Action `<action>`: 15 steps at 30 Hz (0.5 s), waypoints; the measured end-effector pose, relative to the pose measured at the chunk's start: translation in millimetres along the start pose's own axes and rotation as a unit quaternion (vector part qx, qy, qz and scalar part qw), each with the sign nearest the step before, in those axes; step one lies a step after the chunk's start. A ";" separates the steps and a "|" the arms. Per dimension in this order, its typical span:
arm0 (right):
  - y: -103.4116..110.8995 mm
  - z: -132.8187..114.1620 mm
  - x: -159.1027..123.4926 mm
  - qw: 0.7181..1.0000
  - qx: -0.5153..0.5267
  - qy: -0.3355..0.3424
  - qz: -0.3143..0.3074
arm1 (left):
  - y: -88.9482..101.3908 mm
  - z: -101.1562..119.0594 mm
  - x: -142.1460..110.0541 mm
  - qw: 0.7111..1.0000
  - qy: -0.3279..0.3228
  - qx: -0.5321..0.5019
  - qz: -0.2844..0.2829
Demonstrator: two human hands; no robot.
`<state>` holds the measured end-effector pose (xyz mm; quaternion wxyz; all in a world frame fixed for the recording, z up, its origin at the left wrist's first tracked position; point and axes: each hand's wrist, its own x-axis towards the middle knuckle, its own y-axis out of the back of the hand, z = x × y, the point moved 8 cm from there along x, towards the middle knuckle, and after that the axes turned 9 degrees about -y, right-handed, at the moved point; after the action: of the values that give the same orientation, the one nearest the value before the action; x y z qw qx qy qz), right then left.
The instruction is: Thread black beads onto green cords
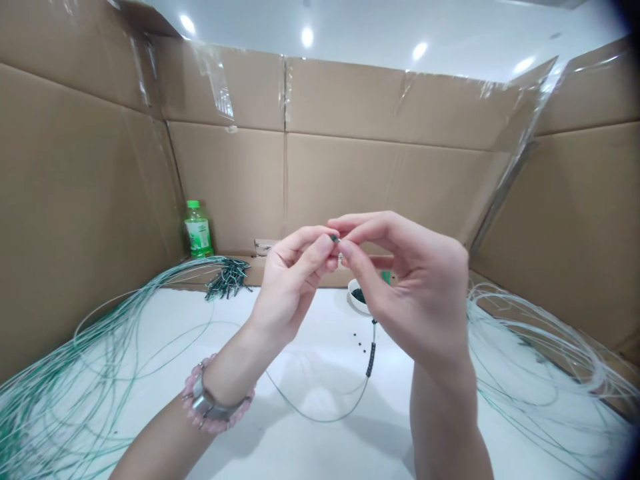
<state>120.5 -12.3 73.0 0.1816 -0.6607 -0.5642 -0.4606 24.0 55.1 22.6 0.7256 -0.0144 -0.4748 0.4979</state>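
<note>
My left hand (295,280) is closed in a pinch on a small dark green piece (334,238), too small to name surely. Fingertips of my right hand (410,280) pinch right beside it; what they hold, if anything, is too tiny to make out. Below the hands, a thin green cord (320,421) hangs in a loop over the white table. A row of black beads (371,360) is threaded on its right side. Behind my right hand stands a white bowl (352,303) of dark beads, partly hidden. Several loose beads (359,344) lie nearby.
Bundled green cords (125,333) with dark ends spread along the left. Pale cords (560,340) coil at the right. A green-capped bottle (198,230) stands in the back left corner. Cardboard walls (400,167) enclose the white table (240,453).
</note>
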 end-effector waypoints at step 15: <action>3.1 -5.9 -3.0 0.998 -0.053 0.028 0.005 | 0.3 13.5 1.2 0.992 -0.082 0.095 -0.028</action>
<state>121.1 -19.5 74.4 0.1645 -0.6587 -0.5308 -0.5072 14.3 50.0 30.7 0.6958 0.1091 -0.4836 0.5196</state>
